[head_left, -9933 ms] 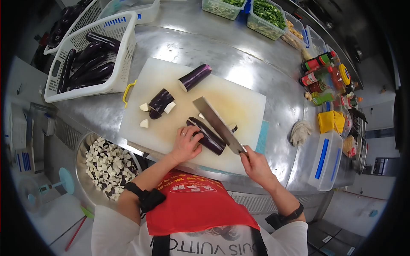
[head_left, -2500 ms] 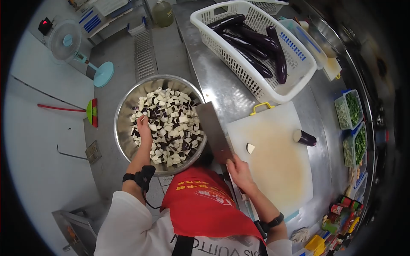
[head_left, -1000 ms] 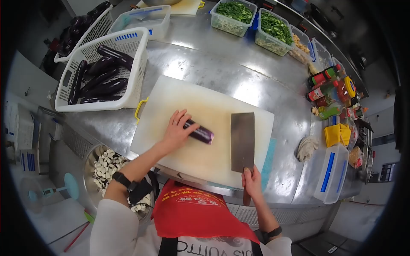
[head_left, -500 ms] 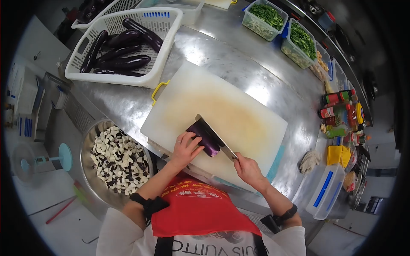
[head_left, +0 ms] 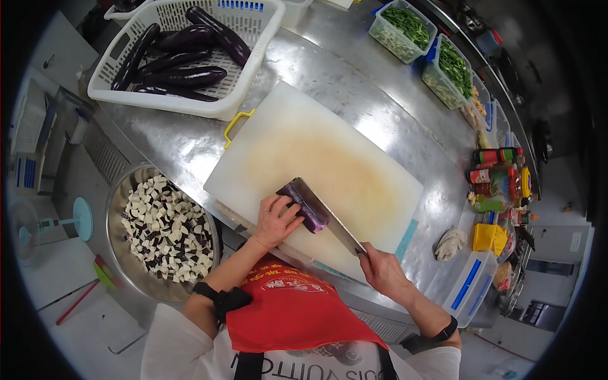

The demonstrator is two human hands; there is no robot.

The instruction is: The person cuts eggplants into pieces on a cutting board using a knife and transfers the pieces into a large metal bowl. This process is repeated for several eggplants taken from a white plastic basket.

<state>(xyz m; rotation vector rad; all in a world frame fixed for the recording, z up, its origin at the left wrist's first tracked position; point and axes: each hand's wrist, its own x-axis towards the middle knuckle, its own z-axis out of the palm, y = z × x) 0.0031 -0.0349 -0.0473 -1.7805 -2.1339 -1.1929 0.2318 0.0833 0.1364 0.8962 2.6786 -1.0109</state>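
My left hand (head_left: pixel 277 221) rests its bent fingers on a piece of purple eggplant (head_left: pixel 310 215), holding it down near the front edge of the white cutting board (head_left: pixel 285 120). In my right hand (head_left: pixel 385 273) is the handle of a cleaver (head_left: pixel 330 216). The blade lies along the far side of the eggplant piece, running from upper left to lower right over the board. To the left of my forearm, a large metal bowl (head_left: pixel 115 247) holds diced eggplant (head_left: pixel 168 228) with white flesh and dark skin.
Behind the board on the left, a white plastic basket (head_left: pixel 161 109) holds several whole eggplants (head_left: pixel 183 77). Tubs of chopped greens (head_left: pixel 405 26) stand at the back right. Sauce bottles (head_left: pixel 497 174), a cloth (head_left: pixel 451 244) and a clear lidded box (head_left: pixel 472 285) line the right side.
The cleaver and my right hand have shifted a little right and toward me, the blade tilting. My left hand stays on the eggplant. The whole view has shifted slightly.
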